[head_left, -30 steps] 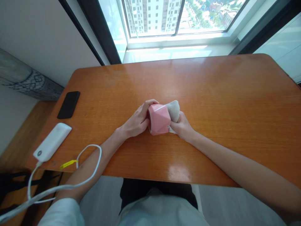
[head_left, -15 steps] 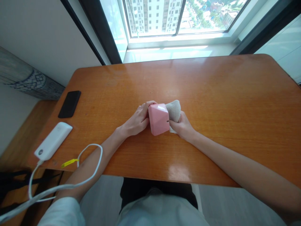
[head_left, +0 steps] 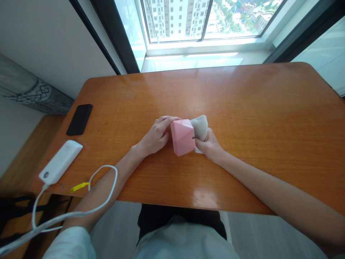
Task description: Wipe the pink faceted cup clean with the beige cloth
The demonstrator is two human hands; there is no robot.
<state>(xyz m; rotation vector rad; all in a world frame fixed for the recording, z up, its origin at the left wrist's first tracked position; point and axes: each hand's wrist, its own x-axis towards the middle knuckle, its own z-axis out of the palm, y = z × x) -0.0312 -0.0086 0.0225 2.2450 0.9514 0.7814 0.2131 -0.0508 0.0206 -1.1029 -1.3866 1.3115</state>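
Observation:
A pink faceted pot (head_left: pixel 182 138) lies on its side at the middle of the orange wooden table (head_left: pixel 242 108). My left hand (head_left: pixel 156 136) is closed around its left end, fingers curled over the top edge. My right hand (head_left: pixel 208 145) grips a beige cloth (head_left: pixel 199 126) and presses it against the pot's right side. The pot's opening is hidden from view.
A black phone (head_left: pixel 79 119) lies near the table's left edge. Closer to me on the left sits a white power bank (head_left: pixel 60 162), with a white cable (head_left: pixel 81 212) looping off the table's front edge. A window is behind the table.
The pink pot has been turned in my hands, so its rim no longer shows and a flat facet faces up. My left fingers shifted over its top. The cloth stays against its right side.

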